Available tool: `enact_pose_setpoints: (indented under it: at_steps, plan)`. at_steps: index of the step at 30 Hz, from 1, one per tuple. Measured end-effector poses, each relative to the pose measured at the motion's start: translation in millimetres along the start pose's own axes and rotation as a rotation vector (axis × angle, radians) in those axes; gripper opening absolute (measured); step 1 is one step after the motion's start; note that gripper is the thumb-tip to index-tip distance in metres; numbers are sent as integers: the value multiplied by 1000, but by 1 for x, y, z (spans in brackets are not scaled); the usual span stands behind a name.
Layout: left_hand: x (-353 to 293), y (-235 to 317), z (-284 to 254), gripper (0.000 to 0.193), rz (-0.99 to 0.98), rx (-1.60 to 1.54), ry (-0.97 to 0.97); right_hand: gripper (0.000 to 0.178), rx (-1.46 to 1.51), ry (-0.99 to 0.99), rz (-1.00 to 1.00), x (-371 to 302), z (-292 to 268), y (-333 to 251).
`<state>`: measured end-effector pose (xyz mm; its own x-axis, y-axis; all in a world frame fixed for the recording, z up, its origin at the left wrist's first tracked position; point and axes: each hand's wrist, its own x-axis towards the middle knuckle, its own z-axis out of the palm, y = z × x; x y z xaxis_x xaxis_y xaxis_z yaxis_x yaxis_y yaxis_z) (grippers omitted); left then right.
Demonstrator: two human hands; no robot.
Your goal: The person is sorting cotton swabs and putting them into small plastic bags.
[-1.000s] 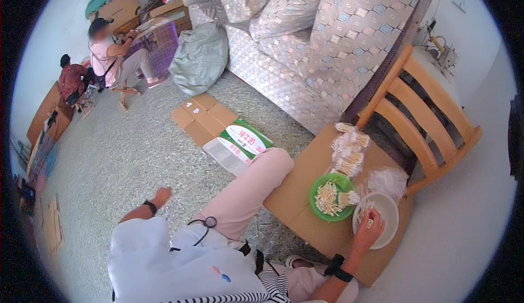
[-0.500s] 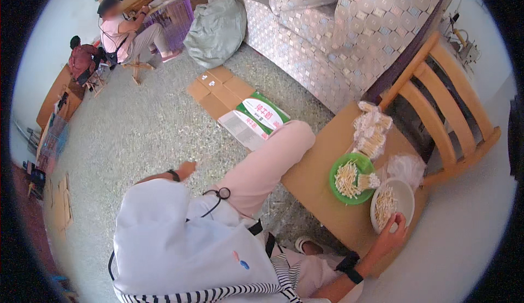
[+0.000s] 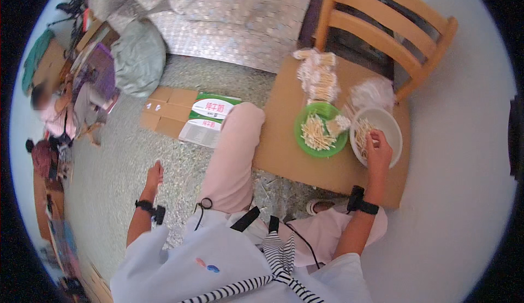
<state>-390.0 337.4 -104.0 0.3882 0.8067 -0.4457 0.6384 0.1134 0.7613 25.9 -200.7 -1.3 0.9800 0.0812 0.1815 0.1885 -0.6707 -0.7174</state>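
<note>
My right hand (image 3: 379, 147) reaches into a white bowl (image 3: 397, 134), its fingers bent and pinched on the cotton swabs (image 3: 360, 131) there. Exactly how many it grips is hidden. To the left of that bowl stands a green bowl (image 3: 299, 134) holding loose cotton swabs (image 3: 316, 134) and a small packed bundle of swabs (image 3: 337, 125) leaning at its right side. My left hand (image 3: 155, 175) is held out over the floor, away from the bowls, its fingers closed; what they hold, if anything, is too small to make out.
Cardboard (image 3: 273, 150) covers the seat under the bowls. Clear-wrapped swab packs (image 3: 319, 76) and a crumpled plastic bag (image 3: 374, 93) lie behind them, near a wooden chair back (image 3: 376, 6). Flattened cartons (image 3: 169, 109) lie on the floor near a grey-green sack (image 3: 139, 57). Two people sit at far left.
The view has swung right, so the bowls appear farther left and higher. My right hand stays at the white bowl, now deeper among the swabs. My left forearm shows more fully.
</note>
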Motion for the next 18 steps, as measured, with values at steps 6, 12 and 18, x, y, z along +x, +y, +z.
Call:
enact_pose_setpoints:
  at_steps: [6, 12, 18]
  plan:
    - [-12, 6, 11, 47, -105, -256, -82, 24, -152, -56, -74, -6, 3, -7]
    - [-60, 138, 101, 41, 350, -386, -690, 26, -146, -96, -70, -1, 3, -15]
    - [-118, 270, 203, 43, 816, 239, -1102, 25, -25, 191, -174, -17, -28, 7]
